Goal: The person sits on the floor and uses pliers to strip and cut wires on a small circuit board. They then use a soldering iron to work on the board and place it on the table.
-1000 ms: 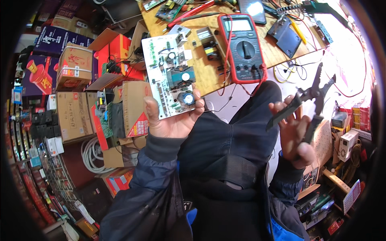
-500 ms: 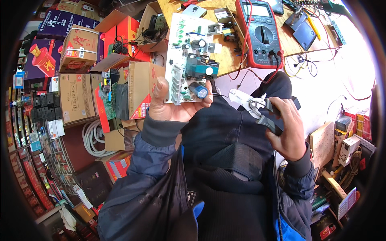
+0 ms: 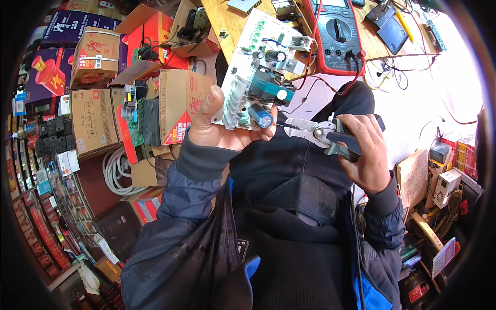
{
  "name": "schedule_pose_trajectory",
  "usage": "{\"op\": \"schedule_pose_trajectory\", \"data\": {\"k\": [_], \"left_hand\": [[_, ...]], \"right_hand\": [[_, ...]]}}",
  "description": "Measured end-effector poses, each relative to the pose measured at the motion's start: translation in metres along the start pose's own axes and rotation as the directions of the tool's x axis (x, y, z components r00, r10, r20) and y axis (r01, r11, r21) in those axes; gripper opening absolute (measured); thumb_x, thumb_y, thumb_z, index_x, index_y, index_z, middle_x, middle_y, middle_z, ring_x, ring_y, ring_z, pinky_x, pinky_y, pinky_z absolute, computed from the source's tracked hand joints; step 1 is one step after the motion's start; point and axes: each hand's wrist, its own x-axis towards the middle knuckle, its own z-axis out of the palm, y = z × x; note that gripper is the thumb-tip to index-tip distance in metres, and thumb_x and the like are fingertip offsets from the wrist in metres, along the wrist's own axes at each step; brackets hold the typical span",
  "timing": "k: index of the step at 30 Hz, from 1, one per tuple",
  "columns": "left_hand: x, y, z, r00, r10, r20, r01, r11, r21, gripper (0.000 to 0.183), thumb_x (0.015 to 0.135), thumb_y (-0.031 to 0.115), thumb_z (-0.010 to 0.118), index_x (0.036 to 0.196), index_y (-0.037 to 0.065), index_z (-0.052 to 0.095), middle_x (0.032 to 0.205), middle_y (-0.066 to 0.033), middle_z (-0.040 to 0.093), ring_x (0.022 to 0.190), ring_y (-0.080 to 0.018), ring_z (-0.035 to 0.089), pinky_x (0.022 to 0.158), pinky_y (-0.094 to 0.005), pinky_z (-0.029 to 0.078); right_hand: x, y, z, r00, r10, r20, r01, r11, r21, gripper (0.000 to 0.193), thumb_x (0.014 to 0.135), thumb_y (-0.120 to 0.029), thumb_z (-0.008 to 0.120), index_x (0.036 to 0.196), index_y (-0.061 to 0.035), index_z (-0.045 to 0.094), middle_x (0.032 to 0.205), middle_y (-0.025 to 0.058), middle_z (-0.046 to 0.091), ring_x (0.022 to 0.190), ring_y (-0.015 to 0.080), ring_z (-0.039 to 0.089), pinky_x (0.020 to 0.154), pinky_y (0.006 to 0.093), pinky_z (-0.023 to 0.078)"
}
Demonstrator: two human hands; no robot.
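Observation:
My left hand [image 3: 219, 124] grips the near end of a circuit board [image 3: 235, 70], thumb on one edge and fingers round the other. The board is held up with its parts facing me: a blue capacitor [image 3: 261, 116], a green transformer [image 3: 271, 85] and metal heatsinks. In my right hand [image 3: 369, 155] is a pair of wire strippers [image 3: 320, 134] with pale metal jaws and dark grey handles. Their jaws point left, just right of the board's near end. A thin dark wire [image 3: 288, 125] runs from beside the board to the jaws; whether they clamp it I cannot tell.
Beyond the board, a wooden table [image 3: 232, 33] bears a red multimeter [image 3: 336, 36] and a dark blue stand [image 3: 390, 33]. Red test leads [image 3: 330, 89] hang over its edge. Cardboard boxes [image 3: 181, 106] crowd the left, one holding boards. A white cable coil [image 3: 118, 170] lies below them.
The board has tilted, its far end leaning further right. The wire strippers have moved left and turned more level, with their jaws now closer to the board. The whole view has shifted slightly.

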Motion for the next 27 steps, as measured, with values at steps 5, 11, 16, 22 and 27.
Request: {"op": "schedule_pose_trajectory", "data": {"k": [5,11,16,22,27], "left_hand": [[0.0019,-0.0011,0.0014,1.000,-0.010,0.004,0.011,0.999,-0.040,0.089,0.090,0.065,0.069,0.147,0.000,0.050,0.125,-0.0274,0.067,0.103,-0.0408,0.069,0.087,-0.0519,0.057],[0.0011,-0.0001,0.0022,0.999,-0.008,-0.040,0.008,1.000,-0.002,0.090,0.088,0.065,0.071,0.147,0.001,0.051,0.123,-0.0265,0.068,0.101,-0.0404,0.070,0.085,-0.0520,0.057],[0.0002,0.0001,0.0016,0.999,-0.018,-0.041,0.018,1.000,0.008,0.090,0.087,0.065,0.073,0.147,0.001,0.051,0.123,-0.0260,0.068,0.101,-0.0399,0.070,0.085,-0.0516,0.057],[0.0015,0.0000,0.0011,0.999,-0.029,-0.017,0.030,1.000,0.007,0.090,0.087,0.065,0.073,0.147,0.001,0.051,0.124,-0.0256,0.068,0.101,-0.0397,0.070,0.085,-0.0514,0.057],[0.0019,-0.0003,0.0007,1.000,-0.031,-0.003,0.031,1.000,0.002,0.090,0.088,0.065,0.072,0.147,0.001,0.051,0.124,-0.0257,0.068,0.102,-0.0398,0.070,0.086,-0.0516,0.057]], "right_hand": [[-0.0011,0.0023,0.0004,1.000,0.001,0.025,-0.001,1.000,0.005,0.068,0.062,0.007,0.076,0.128,-0.0040,0.061,0.103,0.0143,0.062,0.090,0.0338,0.057,0.081,0.0424,0.048],[-0.0008,0.0027,-0.0011,0.999,0.000,0.041,0.000,1.000,0.009,0.068,0.062,0.008,0.076,0.128,-0.0038,0.061,0.102,0.0141,0.062,0.090,0.0333,0.057,0.081,0.0418,0.048],[0.0005,0.0019,-0.0003,0.999,-0.010,0.035,0.010,1.000,-0.003,0.066,0.063,0.008,0.076,0.127,-0.0037,0.062,0.101,0.0139,0.062,0.089,0.0330,0.058,0.080,0.0414,0.049],[0.0011,0.0015,-0.0014,0.999,-0.013,0.037,0.013,1.000,0.002,0.067,0.063,0.008,0.077,0.127,-0.0036,0.062,0.102,0.0140,0.063,0.089,0.0332,0.058,0.081,0.0418,0.049],[0.0013,0.0005,-0.0025,0.999,-0.009,0.046,0.009,1.000,0.011,0.068,0.062,0.007,0.077,0.127,-0.0035,0.062,0.104,0.0143,0.063,0.090,0.0339,0.058,0.082,0.0423,0.049]]}}
